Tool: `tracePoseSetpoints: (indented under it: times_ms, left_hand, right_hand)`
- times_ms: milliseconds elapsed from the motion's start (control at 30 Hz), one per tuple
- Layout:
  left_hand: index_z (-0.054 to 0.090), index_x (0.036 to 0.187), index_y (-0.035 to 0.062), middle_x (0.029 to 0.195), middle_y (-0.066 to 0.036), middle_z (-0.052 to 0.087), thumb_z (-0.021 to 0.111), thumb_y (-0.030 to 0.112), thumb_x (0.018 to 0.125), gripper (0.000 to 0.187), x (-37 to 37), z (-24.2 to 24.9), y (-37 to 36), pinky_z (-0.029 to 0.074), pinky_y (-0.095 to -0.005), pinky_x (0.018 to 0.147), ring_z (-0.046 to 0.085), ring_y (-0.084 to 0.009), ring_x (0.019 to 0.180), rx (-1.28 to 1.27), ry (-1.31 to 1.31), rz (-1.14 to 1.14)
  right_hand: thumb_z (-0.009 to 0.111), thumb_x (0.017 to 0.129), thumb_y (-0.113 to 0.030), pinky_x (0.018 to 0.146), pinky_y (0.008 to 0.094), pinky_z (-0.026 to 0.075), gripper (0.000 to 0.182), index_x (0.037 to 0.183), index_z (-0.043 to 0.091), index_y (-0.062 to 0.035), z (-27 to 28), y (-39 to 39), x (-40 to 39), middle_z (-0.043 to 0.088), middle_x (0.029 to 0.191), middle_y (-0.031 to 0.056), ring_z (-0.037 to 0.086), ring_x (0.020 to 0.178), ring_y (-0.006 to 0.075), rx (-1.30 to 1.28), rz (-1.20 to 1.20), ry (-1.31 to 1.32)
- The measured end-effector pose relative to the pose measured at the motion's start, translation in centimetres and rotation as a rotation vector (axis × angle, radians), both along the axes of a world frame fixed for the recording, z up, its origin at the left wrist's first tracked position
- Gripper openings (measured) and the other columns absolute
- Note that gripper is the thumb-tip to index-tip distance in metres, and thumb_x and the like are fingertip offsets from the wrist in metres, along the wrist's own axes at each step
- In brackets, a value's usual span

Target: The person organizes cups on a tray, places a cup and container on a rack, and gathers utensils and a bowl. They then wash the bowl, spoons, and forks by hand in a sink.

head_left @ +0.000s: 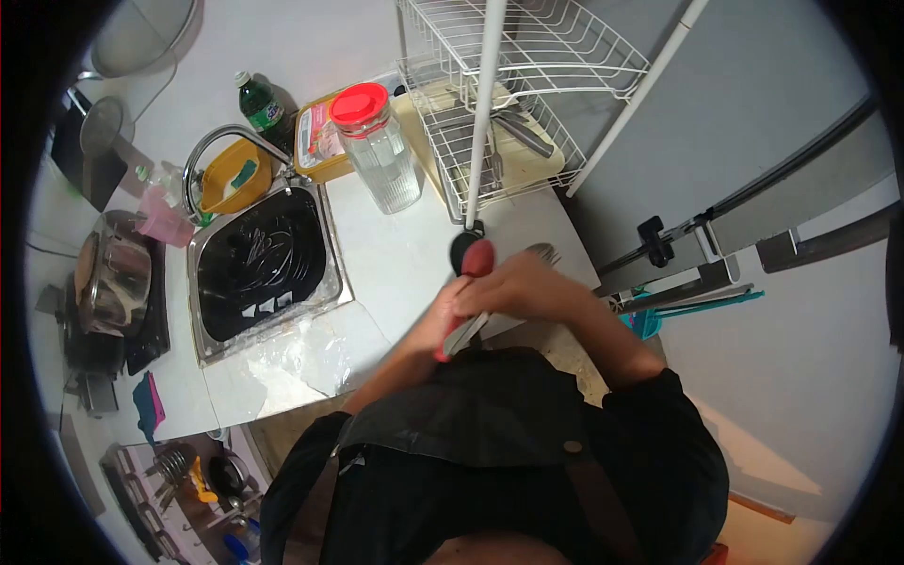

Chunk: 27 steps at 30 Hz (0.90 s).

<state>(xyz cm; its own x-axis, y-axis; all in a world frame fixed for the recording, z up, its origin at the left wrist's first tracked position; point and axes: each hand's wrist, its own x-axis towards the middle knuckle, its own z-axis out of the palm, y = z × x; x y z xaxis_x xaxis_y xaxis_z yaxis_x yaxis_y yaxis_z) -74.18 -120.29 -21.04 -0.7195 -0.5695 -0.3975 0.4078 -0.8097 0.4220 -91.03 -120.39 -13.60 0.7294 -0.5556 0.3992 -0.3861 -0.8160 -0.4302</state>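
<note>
Both hands are close together in front of the body, over the counter's front edge. My left hand [438, 318] is closed around utensils, among them a red spoon [478, 257] and a black spoon [461, 250] whose heads point away from me. My right hand [520, 290] is closed on metal cutlery [544, 252]; fork tines and a spoon end stick out past its fingers. Some metal handles and a red handle end show below the hands. Which utensil sits in which hand is partly hidden by the fingers.
A black sink [259, 273] with a curved tap is at the left, pots [118, 282] beyond it. Behind the hands stand a glass jar [381, 165], a green bottle [262, 108] and a white wire rack [490, 122] holding cutlery. A grey fridge-like surface rises at the right.
</note>
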Motion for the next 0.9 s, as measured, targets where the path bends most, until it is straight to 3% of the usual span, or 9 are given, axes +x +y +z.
tracePoseSetpoints:
  times_ms: [100,133,200,267,333,500,700,800,900]
  left_hand:
    - [0.052,0.1,0.0074,0.076,0.003,0.049,0.051,0.022,0.084,0.022,0.4,-2.3,-1.1,0.044,-0.0207,0.049,0.048,-0.0062,0.057,-0.006,0.295,0.025]
    - [0.049,0.104,0.0086,0.075,0.004,0.045,0.052,0.022,0.085,0.024,0.4,0.1,-0.5,0.043,-0.0187,0.047,0.045,-0.0044,0.054,-0.042,0.11,0.098]
    - [0.048,0.102,0.0111,0.075,0.004,0.047,0.053,0.024,0.086,0.021,0.8,0.4,0.0,0.041,-0.0197,0.048,0.044,-0.005,0.056,-0.1,-0.013,0.145]
    - [0.048,0.101,0.0131,0.076,0.005,0.047,0.054,0.021,0.086,0.018,1.2,0.3,0.4,0.039,-0.02,0.046,0.042,-0.005,0.053,-0.119,-0.109,0.196]
    - [0.047,0.102,0.0126,0.076,0.005,0.047,0.054,0.021,0.086,0.019,1.6,0.3,0.8,0.04,-0.0193,0.045,0.042,-0.0046,0.052,-0.116,-0.109,0.214]
    - [0.046,0.103,0.0115,0.076,0.005,0.046,0.053,0.021,0.087,0.02,2.6,0.5,1.5,0.041,-0.0178,0.043,0.041,-0.0037,0.051,-0.128,-0.116,0.287]
    - [0.046,0.106,0.01,0.075,0.004,0.046,0.053,0.02,0.087,0.023,3.5,-0.3,1.7,0.042,-0.0173,0.041,0.043,-0.0027,0.049,-0.094,-0.132,0.367]
    - [0.046,0.106,0.0102,0.074,0.004,0.046,0.053,0.02,0.087,0.023,3.7,-0.3,1.8,0.041,-0.0168,0.041,0.042,-0.0021,0.049,-0.079,-0.123,0.373]
    - [0.046,0.105,0.0112,0.074,0.004,0.045,0.054,0.021,0.086,0.022,3.8,-0.4,1.9,0.039,-0.0161,0.04,0.041,-0.0015,0.049,-0.067,-0.097,0.384]
  right_hand:
    - [0.063,0.067,-0.014,0.056,0.0315,0.045,0.012,0.078,0.062,-0.0108,0.5,-2.7,-3.6,0.062,0.076,0.0027,0.059,0.067,0.0213,0.154,-0.324,-0.241]
    - [0.065,0.068,-0.017,0.057,0.0325,0.046,0.012,0.077,0.063,-0.0097,0.3,-4.1,-4.8,0.062,0.075,0.0052,0.06,0.069,0.0227,0.244,-0.555,-0.306]
    - [0.066,0.07,-0.022,0.061,0.0354,0.048,0.015,0.074,0.063,-0.0086,1.6,-8.1,-5.7,0.063,0.076,0.008,0.061,0.072,0.0254,0.164,-1.089,0.105]
    - [0.067,0.071,-0.026,0.065,0.0373,0.049,0.019,0.073,0.063,-0.0077,-0.8,-12.2,-6.1,0.063,0.076,0.0093,0.062,0.075,0.0272,-0.085,-1.005,0.19]
    - [0.071,0.067,-0.03,0.07,0.0379,0.049,0.024,0.077,0.064,-0.0085,0.0,-15.5,-4.2,0.064,0.079,0.0105,0.062,0.078,0.0279,0.266,-0.851,0.271]
    - [0.071,0.063,-0.032,0.075,0.0394,0.048,0.029,0.083,0.066,-0.0119,-0.5,-18.1,-1.1,0.065,0.085,0.0127,0.061,0.085,0.0288,0.267,-0.723,0.549]
    - [0.066,0.063,-0.025,0.079,0.0367,0.048,0.025,0.084,0.065,-0.0111,-2.8,-20.2,-1.8,0.064,0.085,0.0138,0.061,0.088,0.0281,0.221,-0.719,0.473]
    - [0.065,0.064,-0.023,0.076,0.0363,0.048,0.021,0.079,0.066,-0.0097,-2.2,-20.4,-3.3,0.064,0.088,0.0149,0.061,0.085,0.028,0.314,-0.779,0.249]
    - [0.064,0.065,-0.021,0.065,0.0355,0.046,0.016,0.071,0.065,-0.0059,-0.1,-19.0,-6.1,0.063,0.077,0.0107,0.06,0.073,0.0213,0.415,-0.88,-0.266]
